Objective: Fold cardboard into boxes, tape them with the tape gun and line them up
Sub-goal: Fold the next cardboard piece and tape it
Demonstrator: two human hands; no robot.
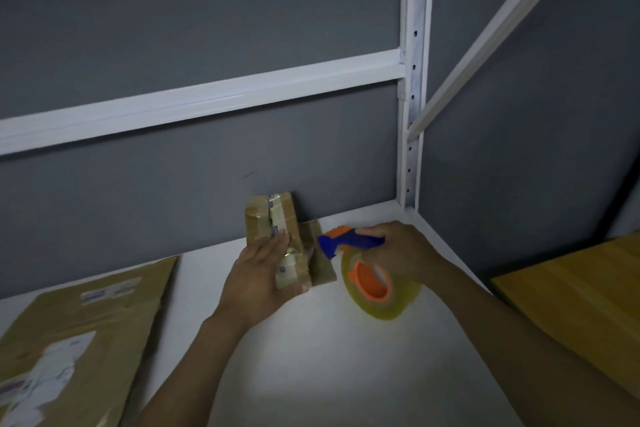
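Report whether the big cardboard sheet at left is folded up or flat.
Flat: the cardboard sheet lies spread on the white shelf, neither hand on it.

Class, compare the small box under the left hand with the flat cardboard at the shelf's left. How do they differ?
The small box is folded up and taped; the flat cardboard lies unfolded. The small box is held by the left hand; the flat cardboard is untouched. Both are brown cardboard.

Cannot see the side of the box (273,218) under the left hand (258,282). Cannot read blurred labels (55,371) on the cropped cardboard (138,315) left of it.
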